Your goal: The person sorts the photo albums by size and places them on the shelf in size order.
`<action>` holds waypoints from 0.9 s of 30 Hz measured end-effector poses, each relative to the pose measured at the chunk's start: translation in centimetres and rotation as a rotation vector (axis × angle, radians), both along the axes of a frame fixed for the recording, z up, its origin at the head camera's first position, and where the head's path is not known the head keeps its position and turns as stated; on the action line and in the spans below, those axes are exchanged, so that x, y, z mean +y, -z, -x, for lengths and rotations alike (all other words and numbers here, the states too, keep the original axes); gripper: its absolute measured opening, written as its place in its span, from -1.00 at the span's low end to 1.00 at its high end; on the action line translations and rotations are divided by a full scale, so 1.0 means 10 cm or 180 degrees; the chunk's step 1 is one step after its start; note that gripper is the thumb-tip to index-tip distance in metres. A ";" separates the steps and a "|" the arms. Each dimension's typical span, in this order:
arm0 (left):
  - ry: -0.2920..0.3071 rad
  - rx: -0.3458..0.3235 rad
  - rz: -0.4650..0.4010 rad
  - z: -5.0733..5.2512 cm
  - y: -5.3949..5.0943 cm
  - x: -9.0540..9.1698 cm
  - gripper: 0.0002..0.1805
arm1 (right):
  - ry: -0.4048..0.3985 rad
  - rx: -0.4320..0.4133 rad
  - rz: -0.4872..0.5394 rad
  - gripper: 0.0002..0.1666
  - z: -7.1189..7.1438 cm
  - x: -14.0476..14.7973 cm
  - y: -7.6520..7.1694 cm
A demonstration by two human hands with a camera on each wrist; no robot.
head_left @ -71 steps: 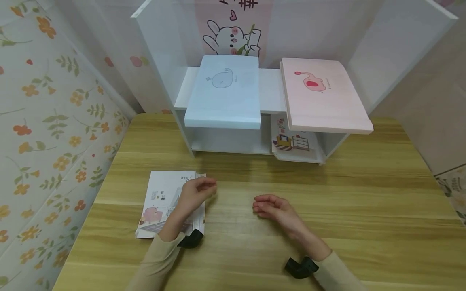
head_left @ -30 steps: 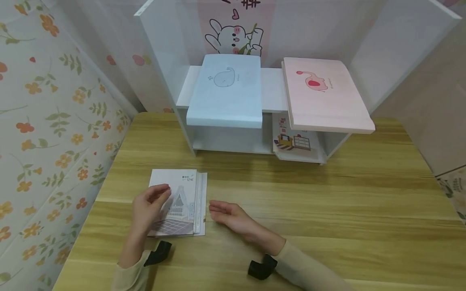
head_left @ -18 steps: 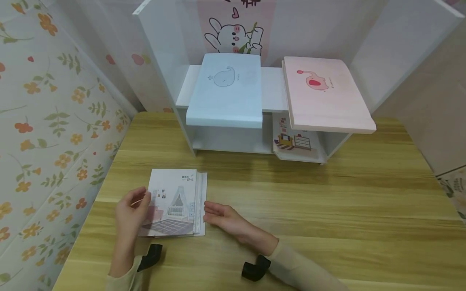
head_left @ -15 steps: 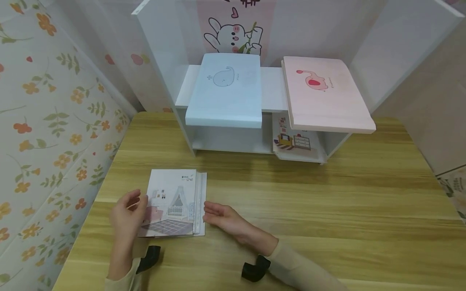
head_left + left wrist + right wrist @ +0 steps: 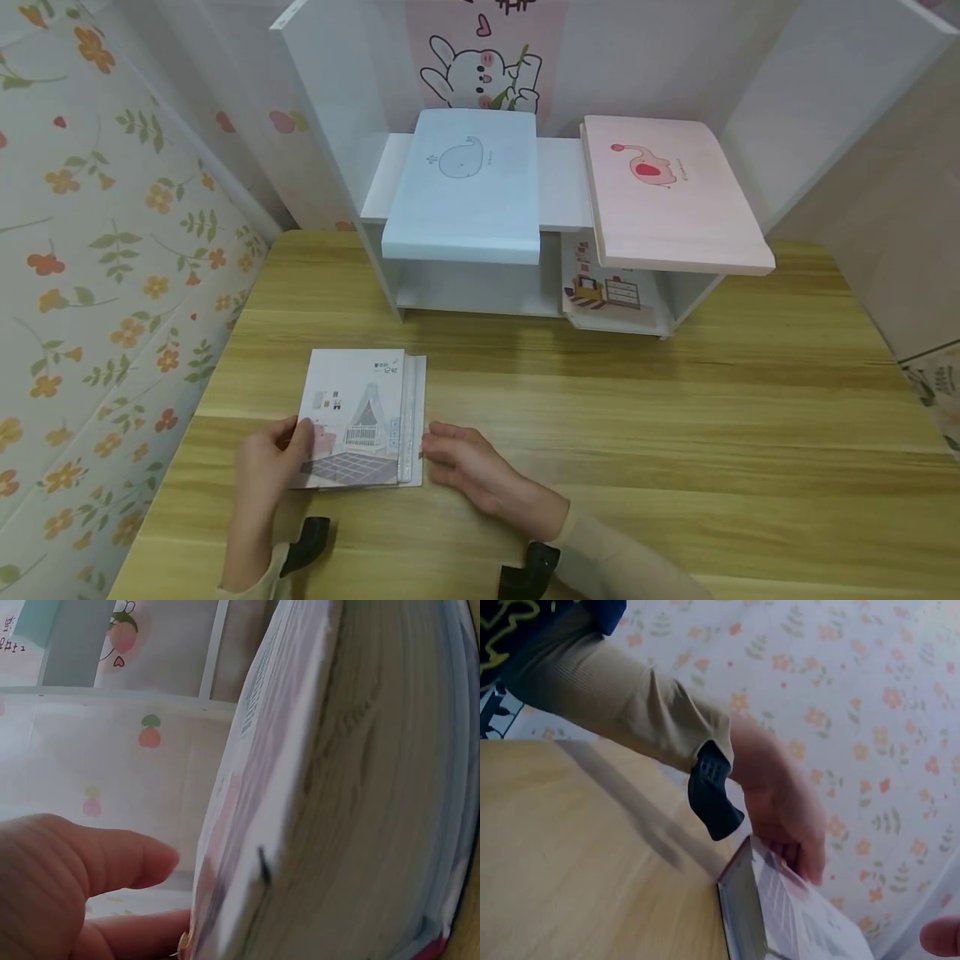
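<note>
A stack of books [image 5: 360, 425] lies on the table at the left, its top cover printed with a pale room scene and a barcode. A lower one sticks out on the right. My left hand [image 5: 262, 462] is at the stack's left edge; in the left wrist view a finger touches the edge while the thumb [image 5: 135, 859] stands apart from the cover. Loosely bent fingers of my right hand [image 5: 483, 475] are at the stack's right edge; whether they touch it is unclear. In the right wrist view only a right fingertip [image 5: 941, 937] shows.
Behind stands a white shelf unit [image 5: 558, 212]. On its upper board lie a blue whale-print book [image 5: 472, 192] and a pink elephant-print book [image 5: 667, 200], both overhanging the front. An illustrated book [image 5: 600, 287] lies in the lower compartment. A floral curtain [image 5: 112, 292] hangs at the left.
Both hands have moved left to either side of the book stack. Most recently the left hand has come in against its left edge. The stack stays where it was.
</note>
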State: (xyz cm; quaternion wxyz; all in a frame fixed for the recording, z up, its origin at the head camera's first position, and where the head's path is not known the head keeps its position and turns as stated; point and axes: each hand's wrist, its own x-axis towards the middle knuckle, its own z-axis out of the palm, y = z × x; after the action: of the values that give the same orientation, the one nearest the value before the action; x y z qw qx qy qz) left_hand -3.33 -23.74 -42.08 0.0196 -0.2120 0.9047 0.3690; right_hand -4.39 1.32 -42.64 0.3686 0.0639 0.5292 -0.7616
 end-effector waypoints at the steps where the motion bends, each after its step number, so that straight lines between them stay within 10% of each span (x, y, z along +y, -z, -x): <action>1: 0.0034 0.0003 0.0017 -0.01 0.00 0.00 -0.54 | -0.0004 -0.0027 0.0003 -0.25 -0.01 0.00 -0.01; 27: 0.0307 -0.0002 -0.0054 -0.03 -0.02 0.05 -0.61 | 0.0225 -0.0499 0.0016 -0.47 0.01 -0.03 0.03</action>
State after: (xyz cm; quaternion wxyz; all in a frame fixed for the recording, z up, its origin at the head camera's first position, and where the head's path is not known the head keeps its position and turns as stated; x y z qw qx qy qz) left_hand -3.03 -23.27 -41.89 0.0394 -0.1681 0.9107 0.3753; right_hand -4.48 1.03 -42.95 0.3819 0.1410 0.4942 -0.7681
